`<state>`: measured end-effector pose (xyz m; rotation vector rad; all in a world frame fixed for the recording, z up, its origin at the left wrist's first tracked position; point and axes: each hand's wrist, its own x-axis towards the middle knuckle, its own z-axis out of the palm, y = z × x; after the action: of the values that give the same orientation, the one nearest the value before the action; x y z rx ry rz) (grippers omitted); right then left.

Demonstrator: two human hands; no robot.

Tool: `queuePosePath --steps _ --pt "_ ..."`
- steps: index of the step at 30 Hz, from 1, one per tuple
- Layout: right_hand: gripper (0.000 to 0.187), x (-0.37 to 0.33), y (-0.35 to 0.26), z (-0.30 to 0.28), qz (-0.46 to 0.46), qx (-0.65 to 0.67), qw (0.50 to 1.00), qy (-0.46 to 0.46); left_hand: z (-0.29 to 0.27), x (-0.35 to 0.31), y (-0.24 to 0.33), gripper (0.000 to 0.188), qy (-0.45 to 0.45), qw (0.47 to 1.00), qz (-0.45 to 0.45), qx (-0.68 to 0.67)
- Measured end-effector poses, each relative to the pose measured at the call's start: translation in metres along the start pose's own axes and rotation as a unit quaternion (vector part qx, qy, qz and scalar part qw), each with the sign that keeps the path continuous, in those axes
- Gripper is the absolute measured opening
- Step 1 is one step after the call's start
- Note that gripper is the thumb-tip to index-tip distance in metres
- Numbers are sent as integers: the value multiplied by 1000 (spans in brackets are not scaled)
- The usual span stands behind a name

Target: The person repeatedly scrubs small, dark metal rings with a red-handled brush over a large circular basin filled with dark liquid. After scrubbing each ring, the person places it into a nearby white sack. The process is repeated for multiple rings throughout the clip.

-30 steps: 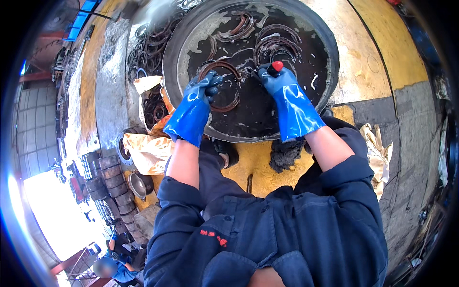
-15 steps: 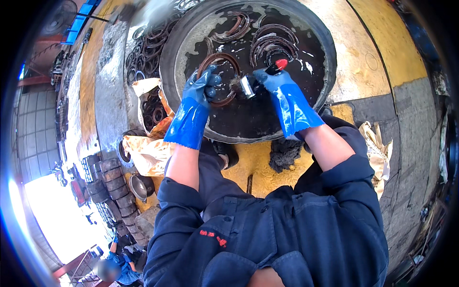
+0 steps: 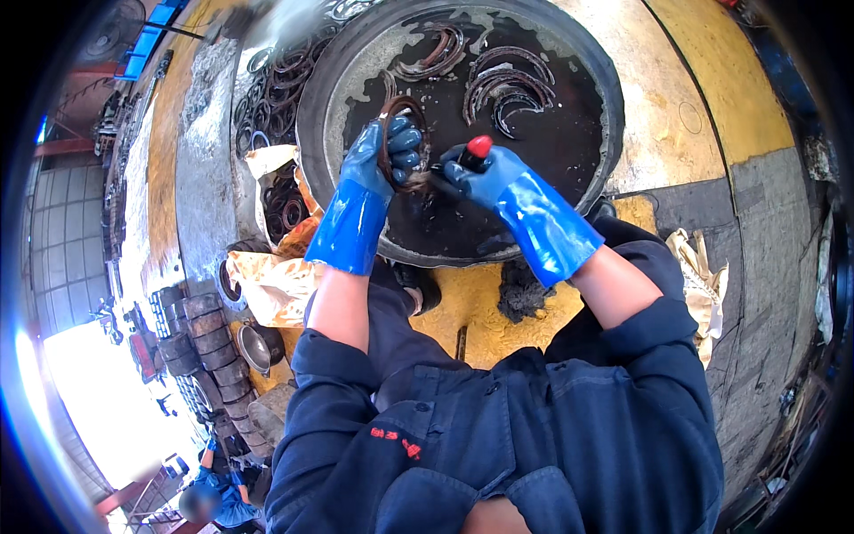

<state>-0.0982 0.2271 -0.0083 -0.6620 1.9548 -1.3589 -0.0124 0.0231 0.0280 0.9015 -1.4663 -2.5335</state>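
Over a wide dark tub (image 3: pixel 608 147) of black liquid, my left hand (image 3: pixel 363 158), in a blue rubber glove, grips a brown ring (image 3: pixel 385 142) with fingers curled through it. The ring is tilted, seen partly edge-on. My right hand (image 3: pixel 495 180), gloved alike, is closed round a brush (image 3: pixel 479 148) with a black handle and red end. The brush head meets the ring's lower right edge; its bristles are hard to make out. More rings (image 3: pixel 507 84) lie part sunk in the liquid beyond my hands, with others (image 3: pixel 434 55) at the far left.
Left of the tub lie piled dark rings (image 3: pixel 283 80) and an open bag (image 3: pixel 298 227) of rings. Crumpled paper (image 3: pixel 271 285), a metal bowl (image 3: pixel 258 347) and stacked dark cylinders (image 3: pixel 213 334) are nearer. A black rag (image 3: pixel 523 294) lies before the tub. Another person (image 3: pixel 218 494) is at lower left.
The ring has turned from facing me to nearly edge-on. My right hand has shifted left and slightly nearer, and the brush has swung so its shiny metal collar no longer shows.
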Motion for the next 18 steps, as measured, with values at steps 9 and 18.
queuePosePath --steps 9,18 --pt "20 9 17 -38 30 23 986 161 4 -14 -20 30 -36 721 338 604" --pt "24 -16 -27 -46 -217 37 975 34 20 -11 -12 19 -58 520 148 839"
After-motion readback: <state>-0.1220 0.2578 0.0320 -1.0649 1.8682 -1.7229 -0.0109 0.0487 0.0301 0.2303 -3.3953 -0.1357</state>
